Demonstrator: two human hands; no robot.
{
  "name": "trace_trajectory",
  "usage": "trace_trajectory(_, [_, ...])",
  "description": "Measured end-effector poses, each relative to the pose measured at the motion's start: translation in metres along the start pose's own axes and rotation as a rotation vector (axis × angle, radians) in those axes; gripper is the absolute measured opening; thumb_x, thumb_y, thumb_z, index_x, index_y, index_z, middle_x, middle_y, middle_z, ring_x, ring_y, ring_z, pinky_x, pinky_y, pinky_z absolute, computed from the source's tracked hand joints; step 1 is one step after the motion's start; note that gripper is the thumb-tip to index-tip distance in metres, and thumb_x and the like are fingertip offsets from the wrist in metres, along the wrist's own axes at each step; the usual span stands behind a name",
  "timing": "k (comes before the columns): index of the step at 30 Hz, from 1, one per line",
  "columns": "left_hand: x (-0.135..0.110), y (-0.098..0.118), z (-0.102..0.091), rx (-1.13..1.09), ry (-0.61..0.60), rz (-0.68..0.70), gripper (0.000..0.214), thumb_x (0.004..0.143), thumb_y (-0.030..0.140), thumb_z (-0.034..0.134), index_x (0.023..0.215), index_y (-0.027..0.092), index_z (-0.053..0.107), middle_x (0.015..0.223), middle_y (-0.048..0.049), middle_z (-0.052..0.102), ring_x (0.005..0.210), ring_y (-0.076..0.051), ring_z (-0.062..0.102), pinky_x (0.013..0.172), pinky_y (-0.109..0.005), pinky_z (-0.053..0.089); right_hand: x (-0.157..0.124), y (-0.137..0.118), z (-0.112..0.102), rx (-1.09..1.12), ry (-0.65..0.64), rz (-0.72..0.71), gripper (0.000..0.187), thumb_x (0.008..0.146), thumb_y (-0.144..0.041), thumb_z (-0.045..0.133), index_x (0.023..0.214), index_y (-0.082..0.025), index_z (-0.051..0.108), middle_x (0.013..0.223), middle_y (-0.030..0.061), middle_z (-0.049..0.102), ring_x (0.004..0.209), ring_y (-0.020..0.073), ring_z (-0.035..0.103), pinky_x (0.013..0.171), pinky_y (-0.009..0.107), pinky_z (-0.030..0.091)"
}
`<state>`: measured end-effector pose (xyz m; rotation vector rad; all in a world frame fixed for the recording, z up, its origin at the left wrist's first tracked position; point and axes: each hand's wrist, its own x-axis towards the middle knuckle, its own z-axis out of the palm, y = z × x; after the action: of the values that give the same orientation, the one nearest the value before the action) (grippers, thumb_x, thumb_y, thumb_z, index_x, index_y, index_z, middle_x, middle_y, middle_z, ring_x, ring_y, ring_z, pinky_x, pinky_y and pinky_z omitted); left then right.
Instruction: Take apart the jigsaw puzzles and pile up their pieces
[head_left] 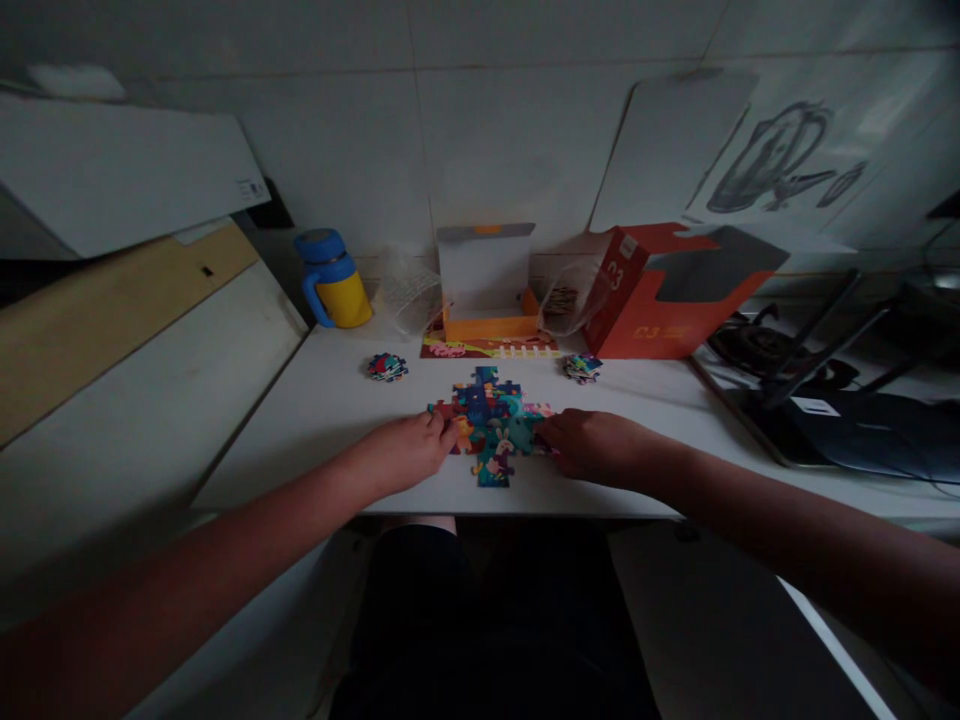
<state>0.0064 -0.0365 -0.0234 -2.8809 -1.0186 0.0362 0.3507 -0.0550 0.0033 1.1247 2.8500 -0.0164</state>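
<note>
A partly joined jigsaw puzzle (491, 425) lies flat on the white table, with colourful animals on it, a white rabbit among them. At its left edge my left hand (411, 452) grips the border pieces with bent fingers. My right hand (592, 447) has its fingers curled over the pieces on the right edge; the palm side is hidden. Behind the puzzle sit two small piles of loose puzzle pieces, a left pile (388, 367) and a right pile (582, 368).
An open orange-and-white box (491, 326) stands at the back on a printed sheet (450, 350), with clear plastic bags (407, 290) beside it. To its left is a blue-and-yellow flask (341, 285). On the right are a red-orange carton (660, 300) and a black router (862, 425).
</note>
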Motion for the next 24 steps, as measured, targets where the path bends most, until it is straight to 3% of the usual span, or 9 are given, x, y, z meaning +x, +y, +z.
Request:
trace_trajectory(7, [0.005, -0.002, -0.012, 0.008, 0.017, -0.014, 0.046, 0.101, 0.006, 0.037, 0.136, 0.015, 0.063, 0.127, -0.0205, 0.070, 0.109, -0.033, 0.070, 0.086, -0.043, 0.055, -0.005, 0.000, 0.015, -0.015, 0.088, 0.043, 0.034, 0.096, -0.018, 0.055, 0.128, -0.014, 0.067, 0.110, 0.0172, 0.074, 0.092, 0.0286, 0.071, 0.075, 0.036, 0.053])
trace_trajectory(13, [0.007, -0.007, -0.010, 0.108, 0.007, -0.003, 0.043, 0.100, 0.005, 0.044, 0.136, 0.017, 0.062, 0.127, -0.0148, 0.071, 0.111, -0.028, 0.069, 0.092, -0.040, 0.057, -0.007, 0.002, 0.022, 0.015, 0.127, 0.042, 0.037, 0.103, -0.021, 0.050, 0.136, -0.014, 0.064, 0.117, 0.0179, 0.075, 0.095, 0.0282, 0.073, 0.076, 0.035, 0.055])
trace_trajectory(16, [0.006, -0.012, -0.003, 0.010, 0.040, -0.077, 0.034, 0.104, 0.013, 0.045, 0.131, 0.017, 0.065, 0.129, -0.0131, 0.072, 0.114, -0.026, 0.069, 0.097, -0.039, 0.057, -0.008, 0.005, 0.028, -0.061, 0.129, 0.039, 0.041, 0.105, -0.020, 0.046, 0.142, -0.010, 0.060, 0.121, 0.0196, 0.074, 0.097, 0.0282, 0.072, 0.076, 0.035, 0.055])
trace_trajectory(20, [0.004, -0.017, -0.005, -0.163, 0.076, -0.242, 0.028, 0.108, 0.031, 0.047, 0.123, 0.022, 0.068, 0.113, -0.0107, 0.078, 0.102, -0.025, 0.073, 0.092, -0.038, 0.057, -0.006, 0.013, 0.033, -0.098, 0.141, 0.075, 0.045, 0.105, -0.023, 0.046, 0.145, -0.007, 0.058, 0.109, 0.0184, 0.076, 0.093, 0.0275, 0.073, 0.076, 0.033, 0.055])
trace_trajectory(24, [0.002, -0.018, -0.015, -0.355, 0.106, -0.348, 0.029, 0.108, 0.037, 0.046, 0.118, 0.024, 0.069, 0.107, -0.0084, 0.079, 0.096, -0.025, 0.076, 0.087, -0.035, 0.057, 0.003, 0.019, 0.037, -0.048, 0.209, 0.113, 0.040, 0.107, -0.028, 0.048, 0.141, -0.012, 0.063, 0.109, 0.0165, 0.077, 0.095, 0.0276, 0.073, 0.079, 0.034, 0.056])
